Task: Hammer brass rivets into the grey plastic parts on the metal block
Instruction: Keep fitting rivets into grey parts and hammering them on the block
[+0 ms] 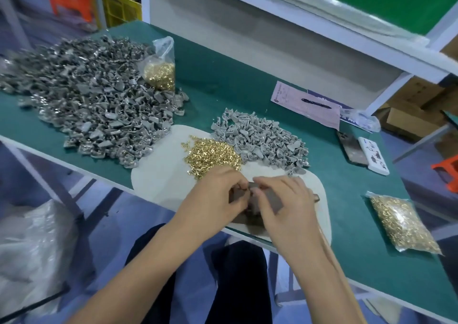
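Hands: two, left hand and right hand, fingers curled over the metal block; what they pinch cannot be told.
Grey part heaps: two.
Loose rivets: one pile.
Rivet bags: two.

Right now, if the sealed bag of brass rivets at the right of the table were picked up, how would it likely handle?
The bag of rivets would probably sag and shift, since loose small pieces fill thin clear film. It is likely heavy for its size, being packed with metal. The glossy film may be slippery and might tear.
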